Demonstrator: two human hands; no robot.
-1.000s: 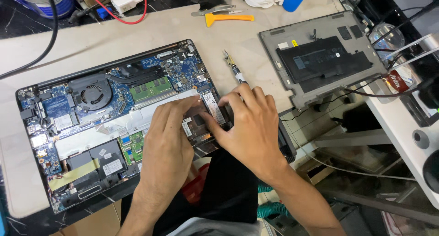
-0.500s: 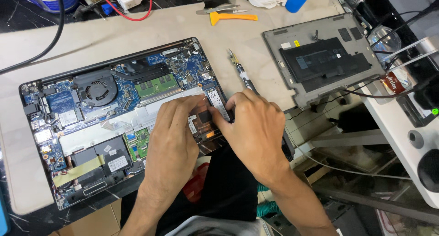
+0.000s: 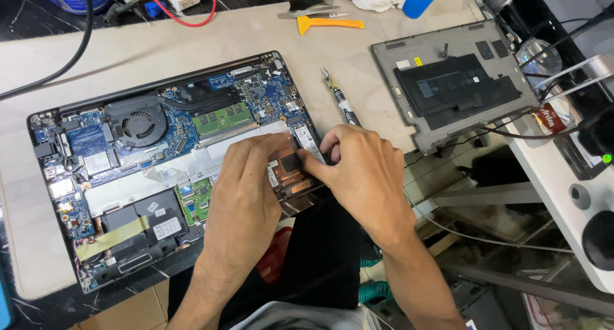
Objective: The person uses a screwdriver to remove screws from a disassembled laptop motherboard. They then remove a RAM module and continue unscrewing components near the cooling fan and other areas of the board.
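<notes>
An opened laptop [image 3: 96, 170] lies bottom-up on the bench, its circuit board, black fan [image 3: 135, 124] and green memory stick [image 3: 222, 120] exposed. My left hand [image 3: 246, 196] rests over the laptop's right part, fingertips on a copper-coloured plate [image 3: 289, 171]. My right hand [image 3: 364, 176] sits at the laptop's right edge, thumb and fingers pinching at a small storage card [image 3: 308, 142] beside that plate. Whether the card is lifted or still seated cannot be told.
A small screwdriver [image 3: 339, 101] lies just right of the laptop. The removed bottom cover with a black battery [image 3: 455, 87] sits further right. An orange pry tool [image 3: 329, 24] and metal tweezers lie at the back. Cables and white equipment [image 3: 575, 196] crowd the right side.
Both hands stay at the laptop's right edge; my right fingers have shifted slightly on the small card. The view has tilted a little.
</notes>
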